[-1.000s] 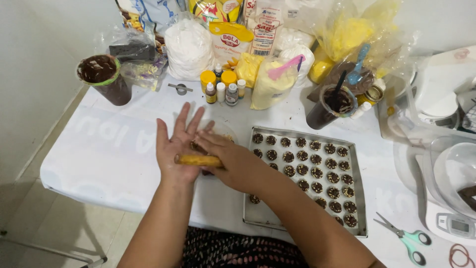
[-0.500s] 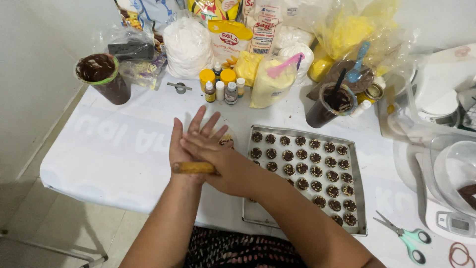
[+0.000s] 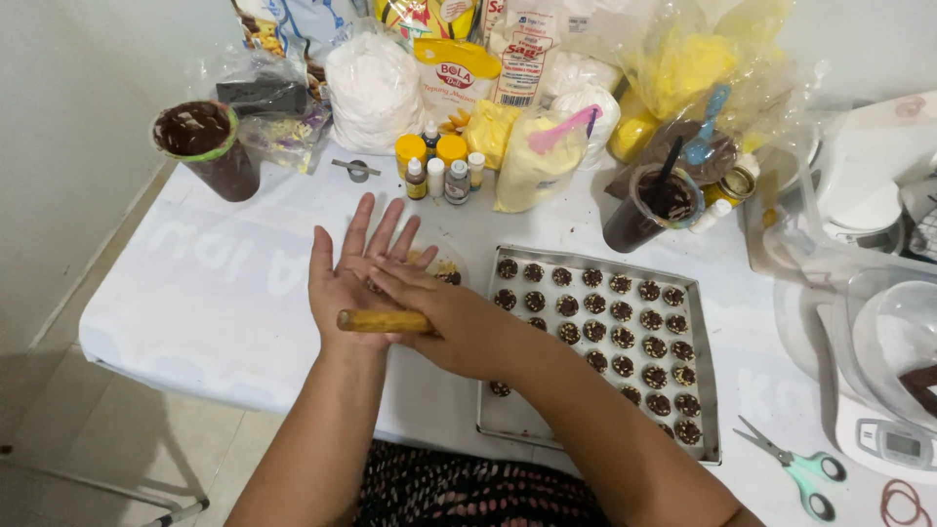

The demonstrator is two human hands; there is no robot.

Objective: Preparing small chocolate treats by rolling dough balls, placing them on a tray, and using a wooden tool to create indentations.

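Note:
My left hand [image 3: 342,268] is held flat, palm up, fingers spread, over the white table. My right hand [image 3: 444,317] lies across it with fingers pressed onto the left palm, and a wooden handle [image 3: 376,320] of some tool sticks out leftward from under it. Whatever sits between the palms is hidden. Just right of the hands, a metal baking tray [image 3: 508,429] carries several rows of small dark round cookies [image 3: 605,337] with pale sprinkles. A small dish [image 3: 444,265] peeks out behind my hands.
A cup of dark chocolate [image 3: 200,146] stands back left, another cup with a spoon [image 3: 649,205] back centre-right. Small colouring bottles [image 3: 439,171], bags of flour and yellow ingredients crowd the back. Scissors [image 3: 791,464], a scale with a bowl [image 3: 893,390] sit right.
My hands have slid against each other: the right hand moved back down along the left palm, and the wooden handle shifted slightly with it.

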